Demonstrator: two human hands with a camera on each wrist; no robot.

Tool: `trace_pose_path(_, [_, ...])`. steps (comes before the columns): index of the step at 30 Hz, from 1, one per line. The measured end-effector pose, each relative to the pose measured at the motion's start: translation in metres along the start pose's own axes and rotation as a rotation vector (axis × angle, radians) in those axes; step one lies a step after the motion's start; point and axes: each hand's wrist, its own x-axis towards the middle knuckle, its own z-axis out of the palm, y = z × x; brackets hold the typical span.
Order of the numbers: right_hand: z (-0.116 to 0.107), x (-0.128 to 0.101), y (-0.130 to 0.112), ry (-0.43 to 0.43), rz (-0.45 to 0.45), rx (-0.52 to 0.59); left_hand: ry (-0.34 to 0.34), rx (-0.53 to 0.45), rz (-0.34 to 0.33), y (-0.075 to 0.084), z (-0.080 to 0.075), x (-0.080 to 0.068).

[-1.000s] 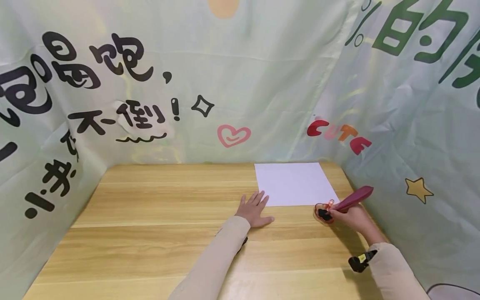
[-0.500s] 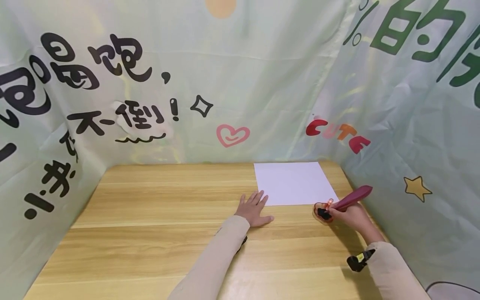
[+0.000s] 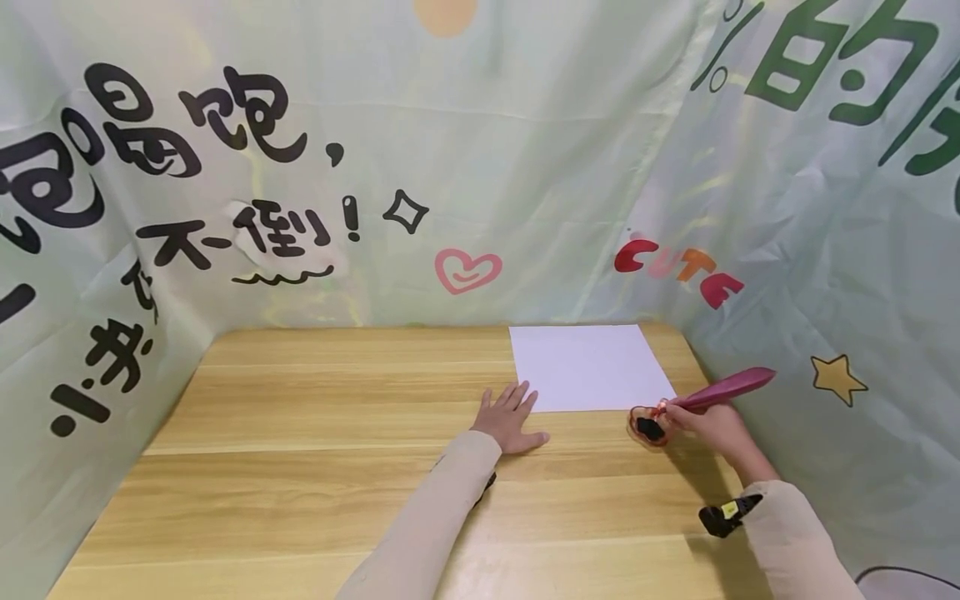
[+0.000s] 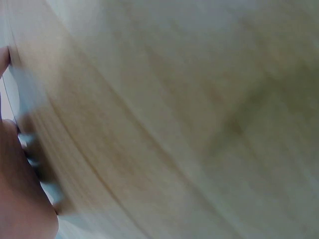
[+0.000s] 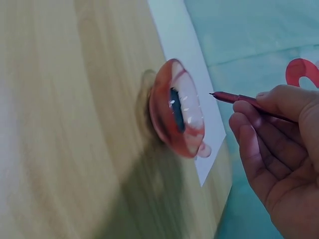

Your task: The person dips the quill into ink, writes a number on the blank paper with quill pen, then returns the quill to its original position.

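Observation:
My right hand (image 3: 697,423) pinches a dark red feather pen (image 3: 731,387) near its tip, at the table's right side. In the right wrist view the pen's tip (image 5: 219,95) hangs just clear of a red heart-shaped pen holder (image 5: 179,115) with a dark well, and the fingers (image 5: 249,124) are curled round the shaft. The holder (image 3: 648,427) stands on the wood just below the near right corner of a white sheet of paper (image 3: 588,365). My left hand (image 3: 512,418) lies flat on the table with its fingers spread, beside the sheet's near left corner.
The wooden table (image 3: 315,450) is walled on three sides by pale green printed cloth (image 3: 525,167), which comes close on the right. The left wrist view is blurred, showing only wood (image 4: 174,124) and the edge of my left palm (image 4: 20,199).
The feather pen has swung to the right and lies flatter, its tip drawn a little back from the holder. The left hand has stayed put.

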Motion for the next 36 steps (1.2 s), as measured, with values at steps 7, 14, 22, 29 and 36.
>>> trace_pose_path(7, [0.001,0.011,-0.007,0.051,0.058,0.06,-0.008,0.009,-0.008,-0.001,0.002,0.002])
trace_pose_path(14, [0.006,0.023,-0.017,0.102,0.109,0.088,-0.007,0.013,-0.013,-0.001,0.002,0.003])
trace_pose_path(22, [0.013,0.037,-0.022,0.093,0.144,0.124,-0.002,0.003,-0.007,0.0,0.003,0.003])
trace_pose_path(29, [0.023,0.049,-0.031,0.141,0.157,0.169,-0.004,-0.002,-0.011,0.001,0.0,0.0])
trace_pose_path(36, [0.033,0.07,-0.034,0.216,0.19,0.308,-0.01,-0.019,-0.003,0.001,-0.004,-0.002])
